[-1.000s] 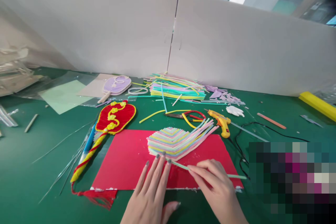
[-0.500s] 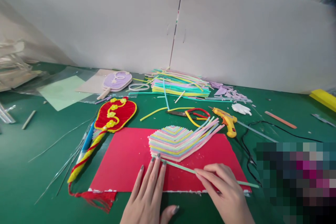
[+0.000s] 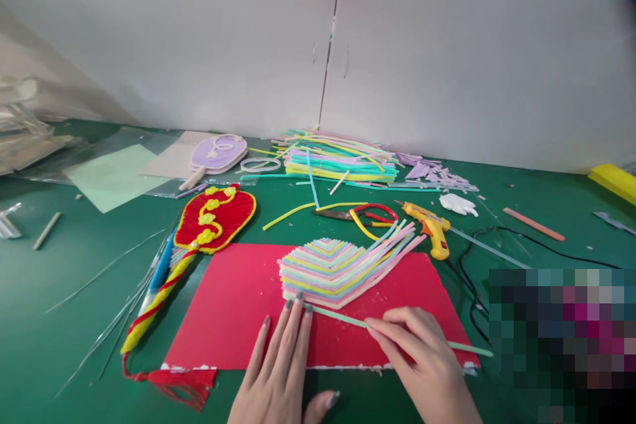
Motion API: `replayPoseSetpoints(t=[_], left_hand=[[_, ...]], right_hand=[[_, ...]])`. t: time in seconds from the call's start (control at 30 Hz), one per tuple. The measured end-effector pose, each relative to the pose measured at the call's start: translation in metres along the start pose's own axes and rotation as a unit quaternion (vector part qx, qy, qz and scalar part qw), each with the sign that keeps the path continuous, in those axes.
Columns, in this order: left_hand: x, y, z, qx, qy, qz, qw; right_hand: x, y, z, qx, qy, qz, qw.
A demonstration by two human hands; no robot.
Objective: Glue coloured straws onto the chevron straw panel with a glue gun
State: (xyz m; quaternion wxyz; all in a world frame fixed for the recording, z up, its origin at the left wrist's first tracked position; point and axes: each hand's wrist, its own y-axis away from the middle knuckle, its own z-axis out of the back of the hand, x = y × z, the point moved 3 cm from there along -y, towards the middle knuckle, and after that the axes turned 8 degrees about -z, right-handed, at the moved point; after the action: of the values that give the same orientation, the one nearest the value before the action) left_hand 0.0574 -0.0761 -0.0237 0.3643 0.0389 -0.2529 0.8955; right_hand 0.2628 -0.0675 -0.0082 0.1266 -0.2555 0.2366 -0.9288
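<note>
1. Head view; clock centred on the red board (image 3: 223,318), which lies flat on the green worktop (image 3: 89,305).
2. Left hand (image 3: 278,371): 7 o'clock, palm down, fingers apart and nearly straight, fingertips on the left end of a pale green pipe cleaner (image 3: 338,317).
3. Right hand (image 3: 422,351): 4 o'clock, thumb and index finger clamped on the same pipe cleaner; its free end sticks out past the hand toward 3–4 o'clock, over the board's edge.
4. Pale green pipe cleaner: runs from board centre to the right hand, just beside the lower edge of the striped chevron panel (image 3: 322,271). Contact under the left fingertips: cannot tell.
5. Chevron panel: 12 o'clock, on the board; pink, yellow, blue, white rows, loose ends fanning toward 1–2 o'clock.
6. Red fan (image 3: 218,215) with yellow flowers: 10 o'clock, tassel (image 3: 183,384) at 8.
7. Yellow glue gun (image 3: 433,232): 2 o'clock, near the board. Red-handled cutting tool (image 3: 342,214): between 12 and 1.
8. Farther back: pipe cleaner pile (image 3: 340,165) at 12, lilac fan (image 3: 218,152) at 11.
</note>
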Motion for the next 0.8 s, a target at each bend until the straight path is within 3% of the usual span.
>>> replayPoseSetpoints(t=[0.53, 0.8], left_hand=[[0.002, -0.001, -0.004, 0.000, 0.006, -0.002, 1.000], [0.001, -0.002, -0.005, -0.008, 0.006, -0.004, 1.000]], right_hand=[[-0.006, -0.001, -0.002, 0.027, 0.017, -0.022, 0.999], [0.010, -0.015, -0.011, 0.028, -0.007, -0.023, 0.999]])
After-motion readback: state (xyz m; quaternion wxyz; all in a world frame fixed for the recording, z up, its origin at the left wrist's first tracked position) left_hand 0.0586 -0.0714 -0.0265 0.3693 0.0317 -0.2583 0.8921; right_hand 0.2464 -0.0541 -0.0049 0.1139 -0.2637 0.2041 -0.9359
